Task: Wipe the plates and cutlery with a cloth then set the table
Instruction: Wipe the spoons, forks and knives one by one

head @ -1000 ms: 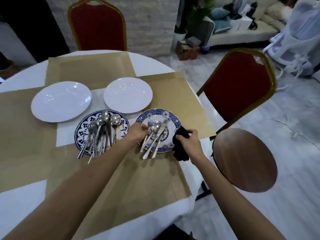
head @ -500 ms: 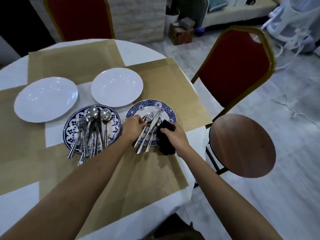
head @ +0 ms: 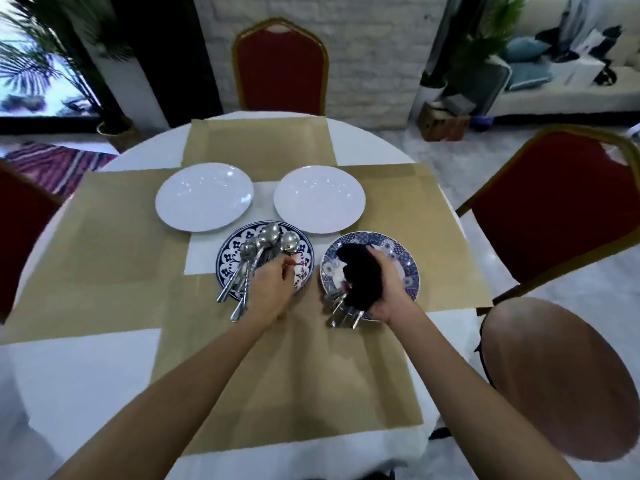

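Note:
Two white plates (head: pixel 204 197) (head: pixel 320 199) lie side by side at the table's middle. In front of them a blue patterned plate (head: pixel 228 261) carries a bundle of spoons (head: pixel 270 237). My left hand (head: pixel 273 289) grips that plate's near right rim, thumb on top. To the right, a second blue patterned plate (head: pixel 405 265) carries forks and knives (head: pixel 343 313) whose handles stick out over its near edge. My right hand (head: pixel 391 289) holds a black cloth (head: pixel 360 275) bunched down on that cutlery.
Tan placemats (head: pixel 304 375) cover the round white table (head: pixel 86 375). Red chairs stand at the far side (head: pixel 280 67), the right (head: pixel 554 209) and the left edge (head: pixel 17 244). A round wooden stool (head: pixel 554 375) sits close at my right.
My left hand left the right plate's cutlery and moved to the spoon plate's rim. My right hand brought the cloth from the plate's edge onto the forks and knives.

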Demonstrator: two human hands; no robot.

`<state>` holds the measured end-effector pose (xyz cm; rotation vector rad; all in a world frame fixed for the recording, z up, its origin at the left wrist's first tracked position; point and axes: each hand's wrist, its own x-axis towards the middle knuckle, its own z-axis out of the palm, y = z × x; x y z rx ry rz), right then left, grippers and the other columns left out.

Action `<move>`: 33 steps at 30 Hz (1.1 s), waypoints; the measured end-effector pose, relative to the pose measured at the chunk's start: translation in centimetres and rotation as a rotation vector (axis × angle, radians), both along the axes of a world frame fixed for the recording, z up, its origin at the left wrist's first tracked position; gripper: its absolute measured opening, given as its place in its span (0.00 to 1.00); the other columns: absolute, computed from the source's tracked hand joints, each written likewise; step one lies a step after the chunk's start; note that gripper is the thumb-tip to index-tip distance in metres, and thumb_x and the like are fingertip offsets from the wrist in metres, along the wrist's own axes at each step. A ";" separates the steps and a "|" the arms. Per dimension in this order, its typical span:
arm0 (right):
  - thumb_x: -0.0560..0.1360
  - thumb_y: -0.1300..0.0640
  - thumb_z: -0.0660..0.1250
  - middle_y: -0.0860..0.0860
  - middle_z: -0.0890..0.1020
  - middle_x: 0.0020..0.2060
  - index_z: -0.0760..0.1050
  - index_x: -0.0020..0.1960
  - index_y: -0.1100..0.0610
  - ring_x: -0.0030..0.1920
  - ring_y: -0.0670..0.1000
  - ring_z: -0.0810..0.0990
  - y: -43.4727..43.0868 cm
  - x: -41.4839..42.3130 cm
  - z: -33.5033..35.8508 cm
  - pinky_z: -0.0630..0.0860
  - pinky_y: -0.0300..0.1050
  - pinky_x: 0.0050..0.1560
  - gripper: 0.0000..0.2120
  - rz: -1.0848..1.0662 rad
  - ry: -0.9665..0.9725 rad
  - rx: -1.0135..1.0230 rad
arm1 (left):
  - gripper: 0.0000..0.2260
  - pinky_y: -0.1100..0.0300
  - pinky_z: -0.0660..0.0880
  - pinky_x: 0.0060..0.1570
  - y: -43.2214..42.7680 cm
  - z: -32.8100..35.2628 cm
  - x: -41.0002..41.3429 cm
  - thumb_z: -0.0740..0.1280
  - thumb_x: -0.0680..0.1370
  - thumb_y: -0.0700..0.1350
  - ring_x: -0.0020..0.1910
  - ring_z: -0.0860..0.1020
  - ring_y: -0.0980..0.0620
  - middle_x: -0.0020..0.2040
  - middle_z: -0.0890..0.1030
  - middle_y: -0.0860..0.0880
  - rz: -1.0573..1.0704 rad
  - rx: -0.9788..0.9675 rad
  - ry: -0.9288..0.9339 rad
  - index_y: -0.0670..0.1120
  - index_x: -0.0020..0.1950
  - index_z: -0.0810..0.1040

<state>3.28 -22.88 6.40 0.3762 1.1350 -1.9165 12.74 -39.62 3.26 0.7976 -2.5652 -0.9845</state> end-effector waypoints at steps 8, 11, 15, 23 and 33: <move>0.77 0.53 0.52 0.61 0.81 0.43 0.76 0.53 0.65 0.42 0.58 0.79 -6.0 0.8 1.7 0.76 0.46 0.42 0.20 0.242 -0.015 0.075 | 0.09 0.54 0.72 0.47 -6.7 -0.2 5.0 0.60 0.78 0.42 0.50 0.78 0.43 0.52 0.81 0.44 0.273 -0.009 -0.185 0.44 0.55 0.77; 0.78 0.63 0.56 0.63 0.80 0.53 0.72 0.60 0.67 0.52 0.59 0.79 -7.1 0.6 1.9 0.76 0.51 0.53 0.14 0.323 0.031 0.135 | 0.09 0.55 0.72 0.48 -7.3 -0.6 5.3 0.60 0.79 0.43 0.52 0.78 0.43 0.53 0.81 0.44 0.266 0.014 -0.224 0.45 0.56 0.77; 0.75 0.68 0.66 0.63 0.81 0.55 0.73 0.63 0.69 0.55 0.58 0.81 -7.9 0.0 1.4 0.80 0.50 0.52 0.16 0.369 0.169 0.206 | 0.10 0.55 0.71 0.44 -7.2 -0.7 4.6 0.60 0.79 0.46 0.51 0.78 0.42 0.51 0.82 0.42 0.193 -0.059 -0.269 0.46 0.56 0.77; 0.71 0.57 0.75 0.57 0.85 0.46 0.80 0.51 0.60 0.47 0.55 0.84 -6.9 -0.5 0.7 0.82 0.49 0.49 0.11 0.392 0.557 0.547 | 0.14 0.57 0.68 0.40 -6.7 -0.9 2.5 0.61 0.79 0.53 0.48 0.78 0.43 0.48 0.81 0.42 0.067 -0.189 -0.385 0.44 0.57 0.73; 0.77 0.53 0.66 0.53 0.83 0.46 0.78 0.48 0.53 0.50 0.54 0.82 -6.7 -0.1 0.9 0.79 0.50 0.51 0.05 0.340 0.669 0.539 | 0.10 0.58 0.68 0.38 -6.6 -0.3 1.7 0.64 0.79 0.45 0.45 0.77 0.46 0.46 0.80 0.43 0.141 -0.042 -0.417 0.40 0.53 0.77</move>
